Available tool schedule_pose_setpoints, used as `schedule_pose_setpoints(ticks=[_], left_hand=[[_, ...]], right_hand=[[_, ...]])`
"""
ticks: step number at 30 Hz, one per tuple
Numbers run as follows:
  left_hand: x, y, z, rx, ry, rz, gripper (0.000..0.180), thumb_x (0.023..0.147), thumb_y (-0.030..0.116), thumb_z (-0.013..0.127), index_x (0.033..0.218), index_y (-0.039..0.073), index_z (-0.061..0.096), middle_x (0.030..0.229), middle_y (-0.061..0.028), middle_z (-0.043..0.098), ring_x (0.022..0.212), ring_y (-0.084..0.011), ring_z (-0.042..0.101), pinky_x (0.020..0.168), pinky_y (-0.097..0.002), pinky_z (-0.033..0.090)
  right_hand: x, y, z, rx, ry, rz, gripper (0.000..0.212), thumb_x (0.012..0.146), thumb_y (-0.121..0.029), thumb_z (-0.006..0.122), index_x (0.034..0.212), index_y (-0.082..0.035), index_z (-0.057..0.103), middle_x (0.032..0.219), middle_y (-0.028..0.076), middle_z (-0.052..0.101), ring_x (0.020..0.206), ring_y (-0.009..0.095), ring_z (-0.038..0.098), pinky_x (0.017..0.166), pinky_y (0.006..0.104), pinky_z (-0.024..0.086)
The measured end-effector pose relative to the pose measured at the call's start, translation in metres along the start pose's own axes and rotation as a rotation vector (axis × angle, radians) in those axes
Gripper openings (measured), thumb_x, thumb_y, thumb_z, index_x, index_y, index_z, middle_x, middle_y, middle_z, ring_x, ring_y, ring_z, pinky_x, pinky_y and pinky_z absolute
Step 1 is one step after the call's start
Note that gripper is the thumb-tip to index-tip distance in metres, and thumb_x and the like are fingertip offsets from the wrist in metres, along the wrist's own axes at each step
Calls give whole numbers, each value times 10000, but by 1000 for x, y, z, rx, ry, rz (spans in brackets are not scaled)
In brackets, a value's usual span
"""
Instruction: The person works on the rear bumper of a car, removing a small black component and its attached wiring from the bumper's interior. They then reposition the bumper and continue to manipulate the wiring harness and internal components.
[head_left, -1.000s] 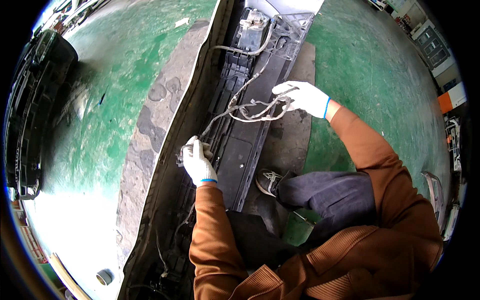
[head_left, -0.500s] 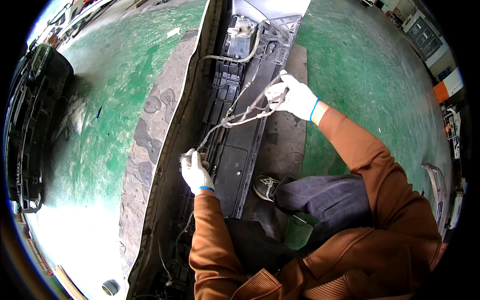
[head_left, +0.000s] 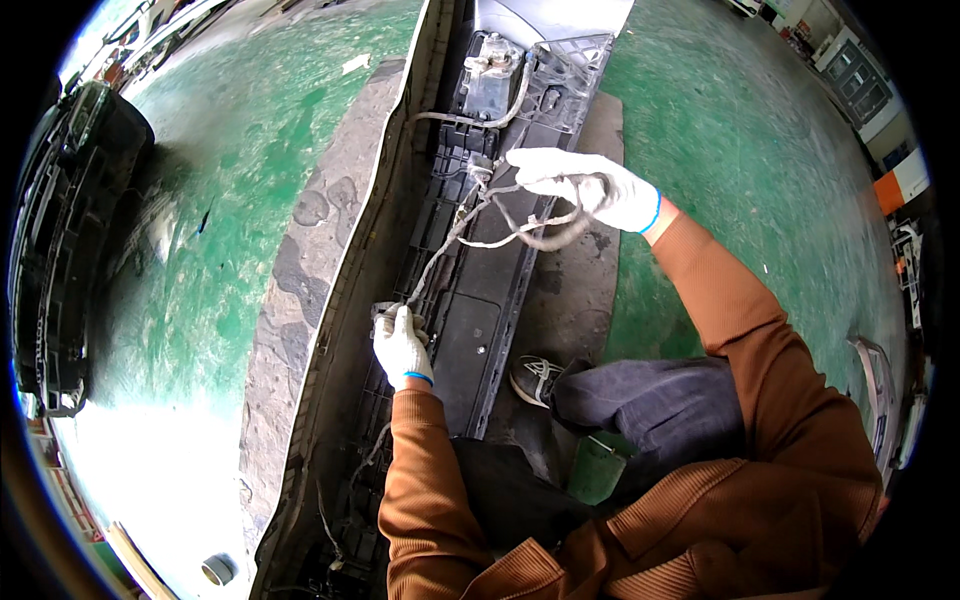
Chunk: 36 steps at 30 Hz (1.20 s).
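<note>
A long car bumper (head_left: 474,322) lies with its black ribbed inner side up, stretching away from me. Above it runs a dirty grey wiring harness (head_left: 440,256) with side branches. My left hand (head_left: 402,348), in a white glove, is closed on the harness's near end, low over the bumper's middle, where a small dark piece shows at the fingertips. Farther out and to the right, my gloved right hand (head_left: 612,196) holds a slack loop of the harness, its fingers pointing left. Part of that loop is smeared by motion.
A grey box-shaped part (head_left: 490,82) with a pale hose (head_left: 462,121) sits at the bumper's far end. Stained grey sheeting (head_left: 300,250) lies beneath on the green floor. Another black bumper (head_left: 75,240) stands at far left. A white ring (head_left: 216,570) lies near left.
My right hand has turned over and come slightly nearer, its fingers now stretched left; the harness loop sags lower. My left hand keeps its grip almost in place.
</note>
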<state>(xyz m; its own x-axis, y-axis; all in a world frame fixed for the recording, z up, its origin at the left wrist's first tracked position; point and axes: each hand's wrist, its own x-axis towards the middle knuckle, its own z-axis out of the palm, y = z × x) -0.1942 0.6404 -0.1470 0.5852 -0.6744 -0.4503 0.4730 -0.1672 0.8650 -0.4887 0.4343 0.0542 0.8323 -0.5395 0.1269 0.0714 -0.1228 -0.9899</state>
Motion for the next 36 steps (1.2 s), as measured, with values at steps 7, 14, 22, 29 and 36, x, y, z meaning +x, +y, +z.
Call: schedule_pose_setpoints(ticks=[7,14,22,29,36], left_hand=[[-3,14,5,-82,86,172,149,1094,165,642,1182,51,679,888,-49,720,657,-77,561,610,-253,467],[-18,32,11,-28,44,332,319,1102,164,624,1373,-3,625,1133,-131,783,807,-120,661,785,-269,553],[-13,19,17,57,-10,414,287,1076,0,601,1350,10,686,1243,-74,754,1073,-128,688,894,-278,553],[-14,23,13,124,13,434,214,1074,7,611,1265,14,708,1222,-86,753,1108,-146,701,948,-285,548],[-34,39,27,-80,-91,415,256,1077,22,624,1330,11,663,1212,-130,771,833,-91,649,751,-241,525]], right_hand=[[-4,-9,10,98,-180,307,919,923,-176,783,1710,-69,320,1570,112,574,1327,211,596,1113,364,478],[-1,33,11,387,195,593,495,1087,-256,603,1557,-110,559,1320,43,628,737,105,643,695,298,590],[-1,39,4,133,-181,120,799,936,-526,818,1495,8,615,1658,144,487,1460,237,526,1248,384,397],[3,30,-31,146,282,1,907,1015,-724,578,1536,18,550,1643,151,488,1493,295,497,1275,516,377],[-2,10,-6,204,276,57,657,1070,-405,652,1590,-40,485,1643,177,455,1453,278,507,1175,489,515]])
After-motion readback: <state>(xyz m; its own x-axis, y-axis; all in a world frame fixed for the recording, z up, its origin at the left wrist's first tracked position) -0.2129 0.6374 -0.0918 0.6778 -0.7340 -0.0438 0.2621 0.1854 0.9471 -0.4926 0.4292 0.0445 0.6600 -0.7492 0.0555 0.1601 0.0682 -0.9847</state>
